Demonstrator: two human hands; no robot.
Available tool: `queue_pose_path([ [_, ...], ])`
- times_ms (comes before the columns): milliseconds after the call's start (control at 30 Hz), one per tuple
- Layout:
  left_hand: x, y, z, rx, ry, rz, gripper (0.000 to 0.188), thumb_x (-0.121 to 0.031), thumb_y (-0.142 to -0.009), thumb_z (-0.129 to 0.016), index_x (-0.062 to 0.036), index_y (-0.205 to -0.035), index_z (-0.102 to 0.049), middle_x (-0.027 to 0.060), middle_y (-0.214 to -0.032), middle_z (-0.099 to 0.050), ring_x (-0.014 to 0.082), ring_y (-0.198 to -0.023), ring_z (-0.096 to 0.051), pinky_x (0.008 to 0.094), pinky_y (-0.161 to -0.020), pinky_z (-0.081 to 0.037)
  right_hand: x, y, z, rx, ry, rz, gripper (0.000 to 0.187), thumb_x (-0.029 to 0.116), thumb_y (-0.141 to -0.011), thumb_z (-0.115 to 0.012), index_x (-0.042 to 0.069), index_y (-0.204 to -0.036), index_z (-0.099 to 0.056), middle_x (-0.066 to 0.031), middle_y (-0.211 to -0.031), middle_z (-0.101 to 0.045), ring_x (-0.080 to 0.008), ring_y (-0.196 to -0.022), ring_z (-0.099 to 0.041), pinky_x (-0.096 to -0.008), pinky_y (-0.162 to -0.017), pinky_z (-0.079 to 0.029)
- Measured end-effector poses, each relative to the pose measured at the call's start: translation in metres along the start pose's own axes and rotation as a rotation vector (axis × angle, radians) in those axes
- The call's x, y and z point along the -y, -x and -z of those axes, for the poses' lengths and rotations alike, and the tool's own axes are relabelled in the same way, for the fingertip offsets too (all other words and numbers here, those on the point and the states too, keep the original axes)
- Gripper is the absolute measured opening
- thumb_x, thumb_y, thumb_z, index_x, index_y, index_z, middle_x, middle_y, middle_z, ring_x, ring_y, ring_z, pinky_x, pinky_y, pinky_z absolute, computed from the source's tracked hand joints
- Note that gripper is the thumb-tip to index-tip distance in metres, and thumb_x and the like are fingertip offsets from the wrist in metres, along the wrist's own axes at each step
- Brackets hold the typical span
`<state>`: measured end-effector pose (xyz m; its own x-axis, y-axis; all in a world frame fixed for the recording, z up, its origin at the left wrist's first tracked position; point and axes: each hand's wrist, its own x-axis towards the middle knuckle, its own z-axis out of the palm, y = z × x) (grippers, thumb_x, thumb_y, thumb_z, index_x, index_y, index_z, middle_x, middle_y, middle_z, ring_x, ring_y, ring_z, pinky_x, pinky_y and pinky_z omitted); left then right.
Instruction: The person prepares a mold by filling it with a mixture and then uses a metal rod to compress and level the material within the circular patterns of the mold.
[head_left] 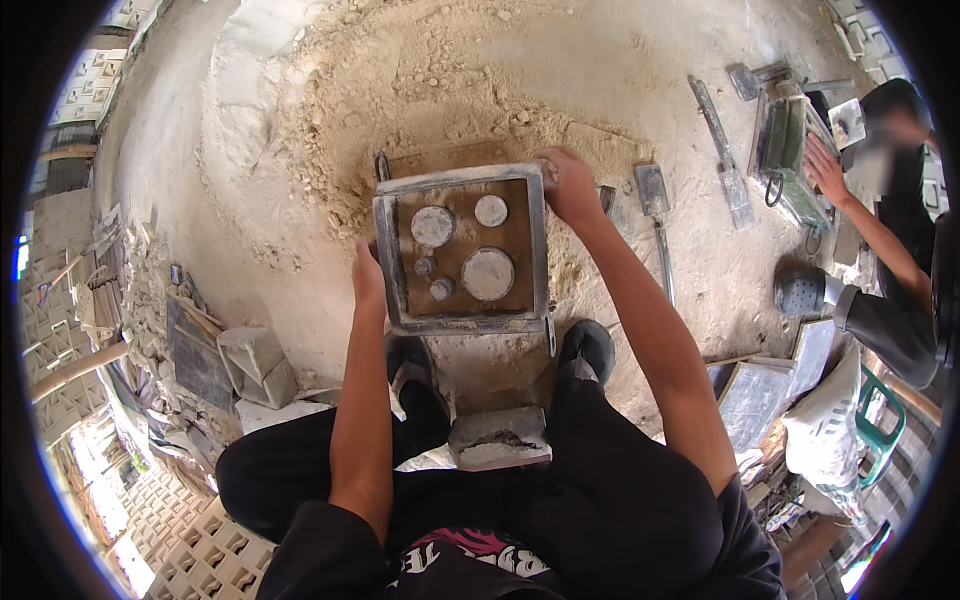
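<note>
In front of me is a square metal moulding frame [462, 326], packed with brown sand [450, 225]. Several round grey discs of different sizes sit in the sand, the largest [488, 274] at the near right and another disc [433, 227] at the far left. Two small knobs [441, 289] stand close together near the left side. My left hand [369, 272] grips the frame's left side, its fingers mostly hidden by the frame. At the far right corner, my right hand [570, 187] is closed round the edge. Whether the frame is off the ground I cannot tell.
Loose sand [345, 130] is heaped beyond the frame. A small shovel [652, 190] and a long flat tool [720, 150] lie to the right. Farther right, a co-worker's hand [825, 170] rests on a greenish box [787, 150]. Concrete blocks [258, 362] stand at left.
</note>
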<state>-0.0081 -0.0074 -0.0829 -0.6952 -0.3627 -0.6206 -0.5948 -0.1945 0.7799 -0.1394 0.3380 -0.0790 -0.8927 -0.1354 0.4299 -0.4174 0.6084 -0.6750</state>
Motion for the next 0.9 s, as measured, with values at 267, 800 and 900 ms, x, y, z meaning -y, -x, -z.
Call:
queue_pose_path([
  [267,-0.089,0.053,-0.157,0.058,-0.844,-1.115,0.052,-0.041,-0.098,-0.046,-0.0018,-0.132,-0.049,0.0187,-0.137,-0.047,0.0336,-0.133,-0.040,0.0485,-0.112,-0.026,0.025,0.024,0.097,0.028,-0.002,-0.593,0.018,0.019,-0.085,-0.072,0.002,-0.091,-0.069,-0.0126,-0.075,-0.064,-0.0224,-0.069,-0.064,-0.0311,-0.063,-0.050],
  [800,-0.064,0.045,-0.184,-0.062,-1.338,-1.234,0.057,-0.050,-0.096,-0.047,-0.0081,-0.134,-0.045,0.0134,-0.134,-0.047,0.0313,-0.130,-0.040,0.0566,-0.112,-0.020,-0.010,0.050,0.112,0.337,-0.052,-0.963,0.050,0.046,-0.093,-0.059,-0.003,-0.084,-0.058,-0.0215,-0.074,-0.066,-0.0365,-0.072,-0.066,-0.0441,-0.064,-0.050],
  [900,-0.065,0.044,-0.188,-0.088,-1.331,-1.262,0.057,-0.052,-0.095,-0.048,-0.0078,-0.131,-0.047,0.0130,-0.131,-0.050,0.0319,-0.126,-0.044,0.0569,-0.110,-0.023,0.005,0.061,0.145,0.414,0.230,-0.676,0.050,0.047,-0.094,-0.056,-0.002,-0.083,-0.059,-0.0212,-0.073,-0.065,-0.0378,-0.071,-0.065,-0.0461,-0.066,-0.050],
])
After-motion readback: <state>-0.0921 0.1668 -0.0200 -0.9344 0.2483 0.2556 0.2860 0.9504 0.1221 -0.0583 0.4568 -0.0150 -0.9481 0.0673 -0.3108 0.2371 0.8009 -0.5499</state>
